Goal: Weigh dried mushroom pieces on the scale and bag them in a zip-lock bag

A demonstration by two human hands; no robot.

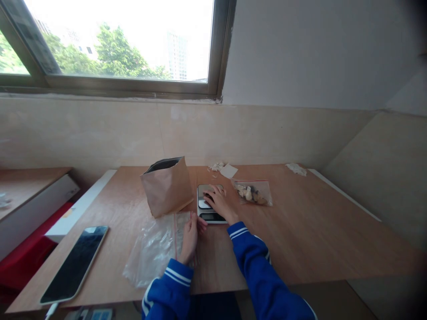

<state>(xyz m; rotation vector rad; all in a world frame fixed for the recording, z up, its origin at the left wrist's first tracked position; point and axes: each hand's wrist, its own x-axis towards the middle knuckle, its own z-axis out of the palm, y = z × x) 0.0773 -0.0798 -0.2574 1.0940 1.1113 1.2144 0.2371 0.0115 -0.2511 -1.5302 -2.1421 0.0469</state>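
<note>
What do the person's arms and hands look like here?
Both the left hand and right hand are bare, without gloves. The left sleeve and right sleeve are long and bright blue, with paired white stripes circling the cuffs and more white striping along their outer sides.

"Your digital scale (pixel 206 211)?"
"Flat on your counter (pixel 316 222), silver platform (pixel 201 195) partly covered, dark display (pixel 215 217) toward you."
"Your clear zip bags (pixel 153 253)?"
"Wrinkled, flat, left of the scale, red-lined seals (pixel 175 231) rightward."
</note>
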